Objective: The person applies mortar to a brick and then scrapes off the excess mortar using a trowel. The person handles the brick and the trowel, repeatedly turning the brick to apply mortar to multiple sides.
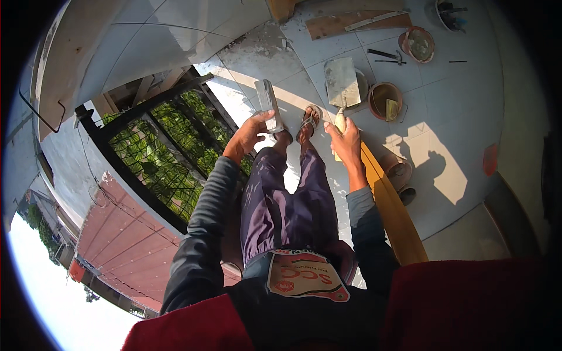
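Observation:
My left hand [252, 133] is closed around the lower end of a narrow grey rectangular piece [266, 96], held upright; its exact kind is unclear. My right hand [345, 140] grips the pale yellow handle of a trowel [343, 85]. The trowel's broad, squarish blade is smeared with grey and points away from me, over a round container [362, 88] that it mostly hides. Both hands are apart, held out above my sandalled feet. Right of the blade stands a brown bucket [377, 105] with a yellowish block [391, 109] in it.
A black barred gate [146, 114] stands at left, with green leaves behind it. Beside my right forearm runs a long yellow-brown board [389, 205]. On the tiled floor lie a hammer [386, 57], a bowl [418, 45], a brown plank [331, 26] and a tool-filled bucket [436, 16].

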A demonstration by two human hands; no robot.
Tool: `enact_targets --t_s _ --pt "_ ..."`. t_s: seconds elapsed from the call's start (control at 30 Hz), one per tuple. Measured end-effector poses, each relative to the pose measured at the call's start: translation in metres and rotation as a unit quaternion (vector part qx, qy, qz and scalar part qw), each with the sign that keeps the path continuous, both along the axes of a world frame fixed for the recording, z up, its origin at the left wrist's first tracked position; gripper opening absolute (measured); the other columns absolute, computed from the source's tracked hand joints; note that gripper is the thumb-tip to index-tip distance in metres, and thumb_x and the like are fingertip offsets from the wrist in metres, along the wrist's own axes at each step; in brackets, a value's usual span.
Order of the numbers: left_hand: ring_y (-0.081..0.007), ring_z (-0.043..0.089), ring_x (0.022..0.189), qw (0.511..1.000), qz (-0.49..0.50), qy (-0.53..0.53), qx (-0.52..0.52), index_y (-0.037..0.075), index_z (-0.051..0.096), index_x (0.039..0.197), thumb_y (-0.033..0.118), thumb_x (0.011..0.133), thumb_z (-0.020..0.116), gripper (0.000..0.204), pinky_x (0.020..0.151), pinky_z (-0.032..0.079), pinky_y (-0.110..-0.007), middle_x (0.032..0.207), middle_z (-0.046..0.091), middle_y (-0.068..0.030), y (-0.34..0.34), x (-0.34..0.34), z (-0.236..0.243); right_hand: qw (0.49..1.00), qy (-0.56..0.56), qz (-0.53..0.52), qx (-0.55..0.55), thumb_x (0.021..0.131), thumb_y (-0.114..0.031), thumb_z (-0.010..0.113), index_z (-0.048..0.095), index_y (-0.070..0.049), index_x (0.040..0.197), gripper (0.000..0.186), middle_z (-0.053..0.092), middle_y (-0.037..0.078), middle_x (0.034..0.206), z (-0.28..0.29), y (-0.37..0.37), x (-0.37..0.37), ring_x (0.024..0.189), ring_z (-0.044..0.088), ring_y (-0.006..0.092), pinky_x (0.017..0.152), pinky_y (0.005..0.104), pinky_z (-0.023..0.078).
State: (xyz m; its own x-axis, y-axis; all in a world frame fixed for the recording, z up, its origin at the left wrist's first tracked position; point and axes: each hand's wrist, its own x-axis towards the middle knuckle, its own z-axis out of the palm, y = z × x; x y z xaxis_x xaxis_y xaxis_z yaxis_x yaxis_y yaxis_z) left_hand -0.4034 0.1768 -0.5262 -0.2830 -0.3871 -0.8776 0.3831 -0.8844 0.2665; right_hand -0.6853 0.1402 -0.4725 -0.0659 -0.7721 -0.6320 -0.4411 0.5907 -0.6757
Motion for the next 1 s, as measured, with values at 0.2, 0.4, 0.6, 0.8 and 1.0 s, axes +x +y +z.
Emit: enact_targets --t_s 0.2,0.4,0.6,0.8,1.0 --pt "-0.0255 0.065 0.1 0.973 0.015 -0.206 -0.105 -0.002 0.046 0.134 0.031 0.076 0.086 0.078 0.083 0.053 -0.037 0.114 0.065 -0.0163 -0.037 -0.027 -0.149 0.997 0.043 0.055 -0.01 0.09 -0.025 0.073 0.057 0.002 0.118 0.043 0.067 0.015 0.081 -0.128 -0.014 -0.021 0.06 0.065 0.0236 0.053 0.0367 0.052" --pt "-0.0333 0.068 0.098 0.867 -0.092 -0.439 -0.218 -0.008 0.048 0.133 0.031 0.067 0.087 0.085 0.086 0.055 -0.04 0.114 0.065 -0.0229 -0.069 -0.04 -0.35 0.975 0.036 0.186 -0.113 0.093 -0.023 0.07 0.055 0.0 0.13 0.045 0.069 0.023 0.102 -0.268 -0.043 -0.022 0.089 0.07 0.0371 0.079 0.0423 0.055" --pt "-0.0424 0.054 0.115 0.756 -0.153 -0.576 -0.272 0.0 0.045 0.14 0.026 0.065 0.084 0.089 0.099 0.046 -0.048 0.125 0.056 -0.0238 -0.102 -0.058 -0.467 0.944 0.127 0.294 -0.077 0.093 -0.025 0.071 0.054 0.004 0.12 0.043 0.067 0.029 0.09 -0.404 -0.087 -0.001 0.088 0.067 0.0482 0.073 0.0496 0.053" --pt "-0.0429 0.049 0.109 0.664 -0.188 -0.617 -0.378 -0.002 0.037 0.144 0.024 0.069 0.081 0.091 0.099 0.043 -0.049 0.12 0.05 -0.0244 -0.109 -0.053 -0.528 0.907 0.127 0.323 -0.236 0.095 -0.028 0.069 0.052 0.001 0.107 0.036 0.067 0.025 0.077 -0.49 -0.107 0.027 0.073 0.068 0.0445 0.06 0.0496 0.055" --pt "-0.0442 0.049 0.106 0.628 -0.277 -0.573 -0.448 -0.012 0.034 0.14 0.028 0.073 0.076 0.089 0.097 0.043 -0.05 0.118 0.048 -0.0281 -0.106 -0.019 -0.54 0.896 0.064 0.235 -0.372 0.096 -0.027 0.067 0.051 -0.001 0.098 0.031 0.067 0.025 0.08 -0.512 -0.091 0.049 0.071 0.069 0.0433 0.058 0.0502 0.054"
